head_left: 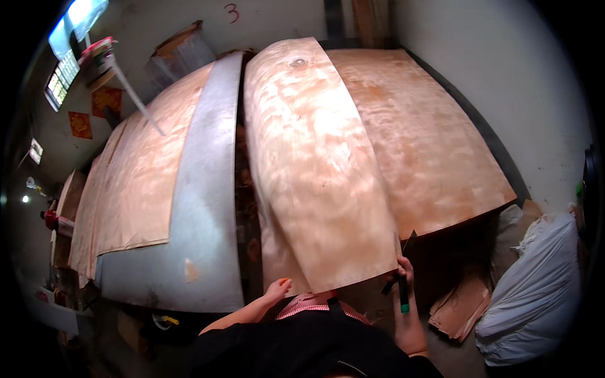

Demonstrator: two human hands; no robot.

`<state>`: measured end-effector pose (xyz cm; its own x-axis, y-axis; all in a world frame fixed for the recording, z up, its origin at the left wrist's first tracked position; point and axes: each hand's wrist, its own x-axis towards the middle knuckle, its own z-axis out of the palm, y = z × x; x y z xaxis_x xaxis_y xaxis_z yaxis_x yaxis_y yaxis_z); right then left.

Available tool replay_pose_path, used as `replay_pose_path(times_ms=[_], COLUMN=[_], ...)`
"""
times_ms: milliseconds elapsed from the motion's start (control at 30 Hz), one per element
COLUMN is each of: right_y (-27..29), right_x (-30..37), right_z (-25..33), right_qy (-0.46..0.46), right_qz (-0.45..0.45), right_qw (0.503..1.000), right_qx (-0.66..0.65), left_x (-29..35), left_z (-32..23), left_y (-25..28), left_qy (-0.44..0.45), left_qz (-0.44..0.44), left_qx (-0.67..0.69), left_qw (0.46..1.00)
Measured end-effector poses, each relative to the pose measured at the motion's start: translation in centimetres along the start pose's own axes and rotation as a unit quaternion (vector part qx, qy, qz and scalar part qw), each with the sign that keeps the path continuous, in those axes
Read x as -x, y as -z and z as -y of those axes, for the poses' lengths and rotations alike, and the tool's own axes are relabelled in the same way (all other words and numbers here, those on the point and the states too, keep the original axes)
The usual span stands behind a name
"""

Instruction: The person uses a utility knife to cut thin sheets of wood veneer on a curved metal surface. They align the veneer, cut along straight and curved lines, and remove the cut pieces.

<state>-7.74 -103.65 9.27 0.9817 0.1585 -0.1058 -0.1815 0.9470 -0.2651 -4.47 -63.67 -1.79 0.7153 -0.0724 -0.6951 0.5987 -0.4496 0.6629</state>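
The sheet (321,170) lies lengthwise, probably to bring its near end within reach. The right hand (406,271) has its fingers clamped on a tool (404,296) beside one corner; the left hand's (276,292) finger state I cannot tell.

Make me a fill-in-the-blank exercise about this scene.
The right hand holds a dark tool with a ____ end.
A small spot of ____ shows at the left hand.
The middle wood sheet has a ____ near its far end.
The white sack lies toward the picture's ____ edge.
Missing words: green; orange; knot; right.
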Motion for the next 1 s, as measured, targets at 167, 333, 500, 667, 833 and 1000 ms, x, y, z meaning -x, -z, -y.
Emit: replay_pose_path(times_ms=[167,333,500,667,833,1000], right_y=[1.7,4.0,3.1,-0.5,0.3,0.6], right_x=[-0.9,-2.9,-4.1,-4.4,-4.3,-5.3], right_z=[7.6,16.8,26.4,22.3,20.9,20.9], right_qy=[-0.024,-0.002,0.015,0.033,0.031,0.017], right_qz=[-0.142,-0.177,-0.236,-0.266,-0.233,-0.186], right_qw=[0.971,0.944,0.900,0.873,0.872,0.876], right_qx=[0.189,0.277,0.366,0.407,0.429,0.445], left_x=[-6.9,-17.0,-22.8,-21.2,-21.5,-22.2], left_z=[-2.7,-4.9,-7.5,-7.9,-3.6,1.3], left_y=[-5.8,-12.4,-20.4,-16.9,-16.4,-13.5], left_qy=[0.139,0.222,0.274,0.257,0.155,0.247], left_qz=[-0.106,-0.112,-0.076,-0.106,-0.152,-0.148], left_qx=[0.071,0.149,0.301,0.454,0.686,0.771], left_qw=[0.982,0.957,0.910,0.846,0.694,0.568])
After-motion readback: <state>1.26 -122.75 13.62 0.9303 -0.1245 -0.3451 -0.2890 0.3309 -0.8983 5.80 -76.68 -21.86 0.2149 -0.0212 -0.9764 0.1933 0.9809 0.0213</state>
